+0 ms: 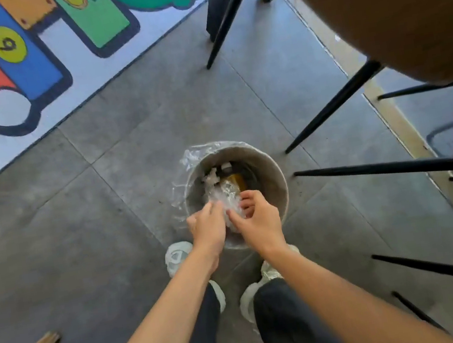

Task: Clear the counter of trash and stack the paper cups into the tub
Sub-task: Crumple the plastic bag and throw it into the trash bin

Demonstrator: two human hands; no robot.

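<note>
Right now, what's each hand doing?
Left hand: pinching the clear plastic over the bin.
Right hand: pinching the same plastic.

Both bare forearms reached forward and down; left hand and right hand close together, fingers curled, pinching.

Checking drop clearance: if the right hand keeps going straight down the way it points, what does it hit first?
Most likely the crumpled clear plastic wrap that the right hand already pinches together with the left hand, then the trash lying inside the round bin. Depth is unclear from above.
</note>
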